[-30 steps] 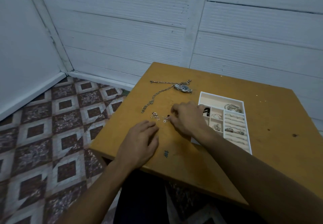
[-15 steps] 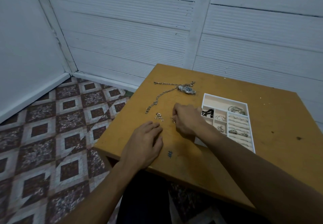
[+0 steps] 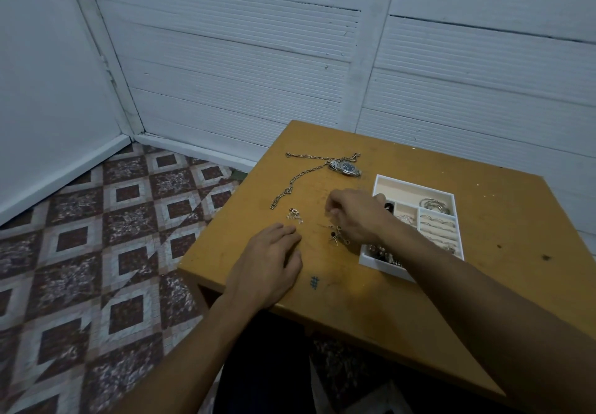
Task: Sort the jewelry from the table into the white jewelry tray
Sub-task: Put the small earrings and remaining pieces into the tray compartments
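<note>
Your right hand mid-tabletop, just beside white jewelry tray. Grip curled over small dark-stone piece; cannot tell whether pinched. Left hand flat near front edge, holding nothing. Confirm hold, lift slowly, clear chain.

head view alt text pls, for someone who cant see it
A person's right hand curls over a small dark-beaded piece beside a white jewelry tray on a wooden table; whether it holds it is unclear. The left hand rests flat; a chain, a watch and small trinkets lie beyond.
</note>
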### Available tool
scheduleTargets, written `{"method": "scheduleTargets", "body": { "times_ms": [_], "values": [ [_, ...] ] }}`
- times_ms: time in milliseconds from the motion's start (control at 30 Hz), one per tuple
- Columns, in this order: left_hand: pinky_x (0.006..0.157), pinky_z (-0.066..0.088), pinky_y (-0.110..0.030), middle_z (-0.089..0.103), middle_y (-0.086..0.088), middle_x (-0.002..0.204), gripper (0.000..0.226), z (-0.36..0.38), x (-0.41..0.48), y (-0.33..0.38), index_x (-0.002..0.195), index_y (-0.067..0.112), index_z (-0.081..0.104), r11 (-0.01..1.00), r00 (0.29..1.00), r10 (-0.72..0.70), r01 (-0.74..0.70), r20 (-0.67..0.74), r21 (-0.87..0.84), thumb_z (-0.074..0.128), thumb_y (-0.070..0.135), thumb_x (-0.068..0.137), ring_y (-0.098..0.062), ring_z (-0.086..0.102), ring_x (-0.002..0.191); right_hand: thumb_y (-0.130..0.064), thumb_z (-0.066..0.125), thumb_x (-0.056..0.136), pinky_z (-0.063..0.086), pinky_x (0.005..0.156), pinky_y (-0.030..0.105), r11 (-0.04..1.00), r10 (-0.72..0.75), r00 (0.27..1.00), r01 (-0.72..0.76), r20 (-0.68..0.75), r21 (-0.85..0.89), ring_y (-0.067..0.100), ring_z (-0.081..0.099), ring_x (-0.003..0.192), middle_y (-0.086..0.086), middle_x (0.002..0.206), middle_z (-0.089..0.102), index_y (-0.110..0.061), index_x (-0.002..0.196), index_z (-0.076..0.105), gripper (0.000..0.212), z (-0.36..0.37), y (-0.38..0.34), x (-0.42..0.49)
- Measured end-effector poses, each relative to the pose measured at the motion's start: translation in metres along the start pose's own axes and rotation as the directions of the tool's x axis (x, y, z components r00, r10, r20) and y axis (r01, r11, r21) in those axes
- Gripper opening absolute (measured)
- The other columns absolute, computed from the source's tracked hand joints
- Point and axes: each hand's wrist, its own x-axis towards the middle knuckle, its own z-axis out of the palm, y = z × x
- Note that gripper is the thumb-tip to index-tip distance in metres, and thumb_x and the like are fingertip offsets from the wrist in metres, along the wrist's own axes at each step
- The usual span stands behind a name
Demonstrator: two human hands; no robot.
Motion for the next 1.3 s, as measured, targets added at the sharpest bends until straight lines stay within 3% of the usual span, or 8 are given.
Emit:
{"method": "scheduleTargets", "body": {
  "times_ms": [200,433,600,700,867,1100,1233,1300],
  "values": [
    [0.110,0.018,-0.022,0.052,0.000,0.140,0.040,-0.001,0.002,0.000,0.131,0.016,0.057,1.000,1.000,0.017,-0.017,-0.007,0.004,0.050,0.031,0.095,-0.015,0.038,0.136,-0.037,0.062,0.088,0.024,0.087,0.040,0.957,-0.104,0.982,0.142,0.158,-0.251,0.019,0.039,0.115,-0.009,0.109,0.063,-0.032,0.110,0.062,0.023,-0.007,0.006,-0.017],
    [0.105,0.018,-0.015,0.056,0.004,0.136,0.036,-0.005,0.007,0.003,0.126,0.019,0.061,0.999,1.000,0.023,-0.023,-0.002,-0.025,0.051,0.031,0.094,-0.012,0.040,0.131,-0.037,0.044,0.099,0.026,0.089,0.042,0.940,-0.163,0.983,0.179,0.080,-0.289,0.022,0.041,0.111,-0.001,0.109,0.061,-0.024,0.101,0.053,0.015,0.006,0.005,-0.025],
    [0.098,0.022,-0.012,0.062,0.006,0.125,0.030,-0.006,0.016,0.015,0.119,0.018,0.066,0.995,0.999,0.005,-0.009,-0.040,-0.099,0.052,0.028,0.093,-0.008,0.044,0.121,-0.030,0.047,0.098,0.032,0.092,0.041,0.989,-0.144,0.989,0.145,0.019,-0.044,0.019,0.047,0.102,-0.004,0.095,0.061,-0.025,0.093,0.053,0.008,-0.004,0.009,-0.031],
    [0.098,0.031,-0.018,0.063,0.006,0.122,0.030,-0.003,0.024,0.025,0.119,0.020,0.065,0.977,0.997,-0.069,0.064,-0.021,-0.203,0.053,0.028,0.093,-0.008,0.048,0.119,-0.023,0.058,0.094,0.045,0.081,0.033,0.974,-0.095,0.995,0.098,-0.026,0.205,0.016,0.059,0.091,-0.004,0.092,0.067,-0.022,0.092,0.065,0.007,-0.018,0.013,-0.033],
    [0.088,0.041,-0.019,0.066,0.006,0.117,0.027,-0.005,0.040,0.048,0.117,0.020,0.068,0.864,0.969,-0.246,0.223,0.007,-0.452,0.055,0.024,0.094,-0.006,0.055,0.106,-0.020,0.058,0.095,0.041,0.073,0.012,0.938,-0.063,0.993,0.095,-0.103,0.332,0.007,0.059,0.090,-0.008,0.096,0.067,-0.020,0.103,0.071,0.016,-0.039,0.020,-0.043],
    [0.077,0.042,-0.008,0.065,0.012,0.101,0.023,0.003,0.056,0.065,0.111,0.023,0.069,0.721,0.949,-0.312,0.269,0.048,-0.639,0.054,0.020,0.094,-0.001,0.057,0.095,-0.014,0.048,0.100,0.057,0.080,0.034,0.821,0.075,0.993,-0.009,-0.092,0.571,0.012,0.069,0.076,0.002,0.089,0.064,-0.011,0.106,0.064,0.017,-0.062,0.030,-0.060],
    [0.075,0.054,-0.036,0.070,0.007,0.097,0.020,0.001,0.063,0.077,0.104,0.026,0.069,0.586,0.930,-0.352,0.306,0.104,-0.750,0.052,0.021,0.095,-0.015,0.063,0.088,-0.015,0.053,0.097,0.050,0.067,0.039,0.791,0.139,0.989,-0.079,-0.053,0.606,0.011,0.068,0.065,0.004,0.079,0.064,-0.011,0.102,0.059,0.009,-0.074,0.040,-0.067],
    [0.077,0.053,-0.036,0.070,0.001,0.100,0.017,0.000,0.068,0.083,0.100,0.026,0.068,0.513,0.917,-0.371,0.331,0.143,-0.792,0.053,0.019,0.095,-0.016,0.064,0.088,-0.013,0.062,0.092,0.047,0.060,0.030,0.816,0.148,0.988,-0.102,-0.036,0.569,0.007,0.065,0.057,0.002,0.069,0.067,-0.008,0.097,0.063,0.007,-0.079,0.044,-0.068]
  ]
}}
